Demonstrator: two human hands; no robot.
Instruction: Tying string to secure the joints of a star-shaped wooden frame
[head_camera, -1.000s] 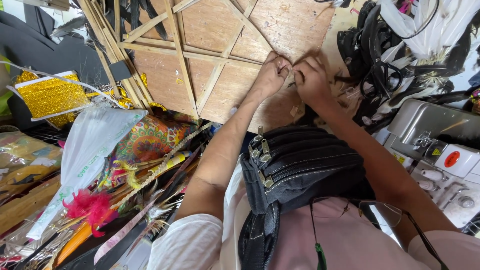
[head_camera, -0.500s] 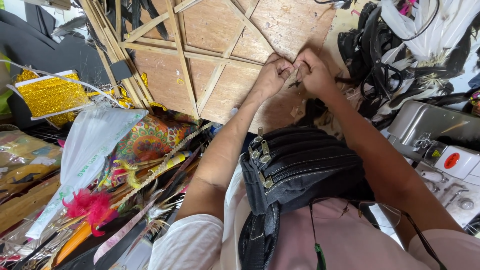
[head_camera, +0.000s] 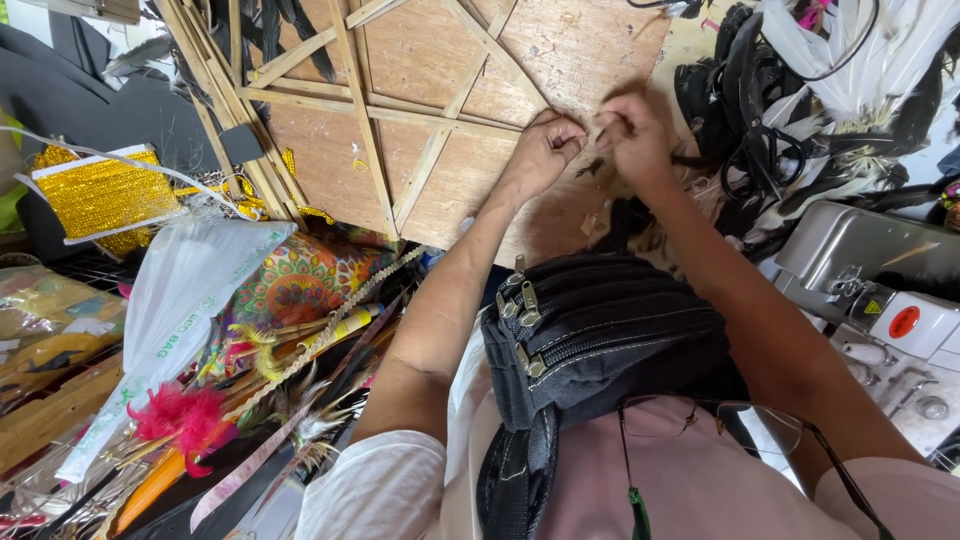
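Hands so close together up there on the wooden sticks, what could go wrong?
The left hand and right hand pinch something too small to make out, right at the thin stick frame. It might slip from the fingertips, and a rough stick could perhaps leave a splinter. The black bag hanging at the chest may bump the forearms and jog the work.

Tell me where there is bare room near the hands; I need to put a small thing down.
Bare patches lie on the plywood board, in the panels between its thin wooden strips, left of the left hand. Right of the right hand black and white feathers crowd in. Lower left is heaped with a plastic bag and patterned cloth.
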